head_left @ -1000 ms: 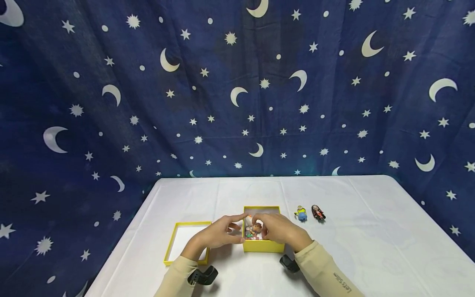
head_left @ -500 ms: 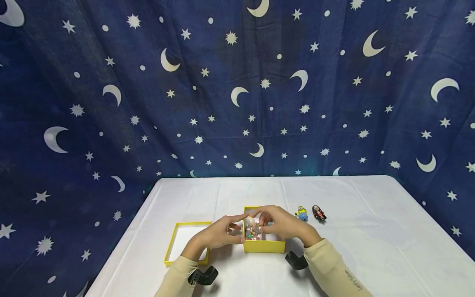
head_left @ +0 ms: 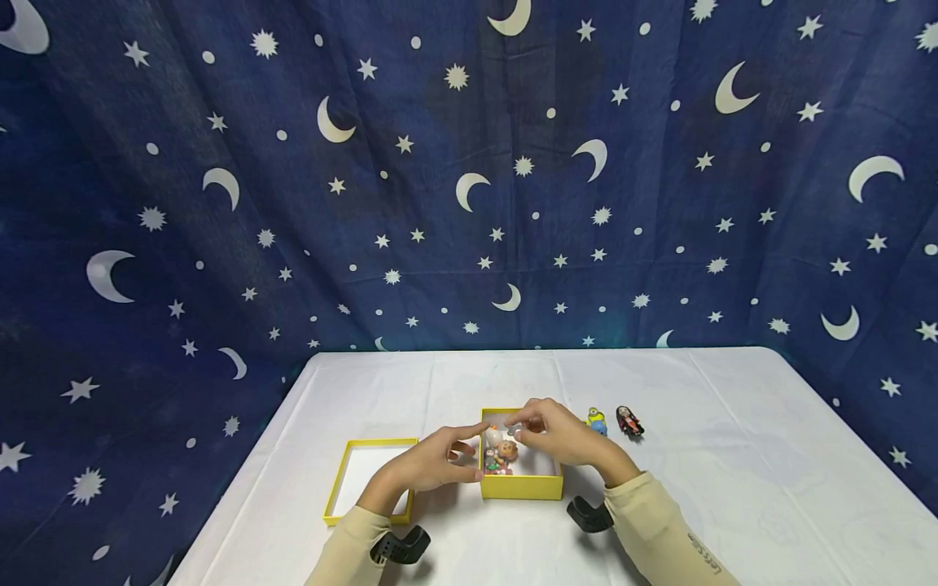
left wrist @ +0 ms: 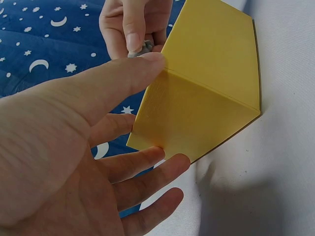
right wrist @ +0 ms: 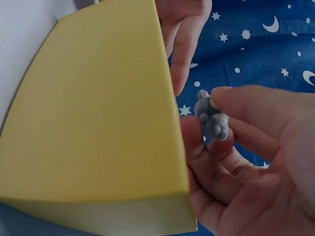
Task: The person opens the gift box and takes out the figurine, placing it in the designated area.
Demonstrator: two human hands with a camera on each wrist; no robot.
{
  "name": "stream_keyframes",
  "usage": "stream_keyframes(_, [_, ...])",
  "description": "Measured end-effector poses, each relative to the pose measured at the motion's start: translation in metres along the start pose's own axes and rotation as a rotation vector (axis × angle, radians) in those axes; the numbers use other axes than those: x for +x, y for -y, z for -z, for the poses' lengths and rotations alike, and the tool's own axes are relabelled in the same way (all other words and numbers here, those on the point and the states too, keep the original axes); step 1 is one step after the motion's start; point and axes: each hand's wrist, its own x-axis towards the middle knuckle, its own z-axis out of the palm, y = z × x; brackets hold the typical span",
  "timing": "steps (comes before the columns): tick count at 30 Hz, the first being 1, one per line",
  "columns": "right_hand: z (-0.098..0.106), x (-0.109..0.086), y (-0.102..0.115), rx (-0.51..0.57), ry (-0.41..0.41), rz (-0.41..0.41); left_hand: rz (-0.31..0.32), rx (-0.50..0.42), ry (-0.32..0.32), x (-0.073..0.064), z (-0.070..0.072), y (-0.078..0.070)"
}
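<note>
My right hand pinches a small grey animal figurine between thumb and fingers, just above the open yellow box. Inside the box, along its left side, lie several small toy figures, among them a brown-haired one and a white one. My left hand rests against the box's left side. Its thumb touches the near corner, and its fairly straight fingers lie along the wall. In the left wrist view the index fingertip is hidden behind the box edge.
Left of the box lies its yellow-rimmed lid, white inside up. To the right are a yellow-and-blue minion figure and a dark-haired doll figure in black and red. A white cloth covers the table.
My right hand has risen from low in the box and moved slightly right and back, bringing the grey figurine up. My left hand stays in place at the box.
</note>
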Motion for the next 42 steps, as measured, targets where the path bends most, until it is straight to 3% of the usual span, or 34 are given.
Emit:
stream_keyframes(12, [0.004,-0.003,0.002,0.053,-0.021,-0.016,-0.011,0.001,0.008,0.0,0.0,-0.002])
stream_keyframes(28, [0.009,-0.007,0.0,-0.001,-0.128,-0.057,-0.007,0.014,0.003,0.0,-0.001,-0.001])
stream_keyframes(42, [0.032,-0.022,0.004,-0.01,-0.197,-0.079,-0.007,0.022,0.001,-0.001,-0.001,-0.001])
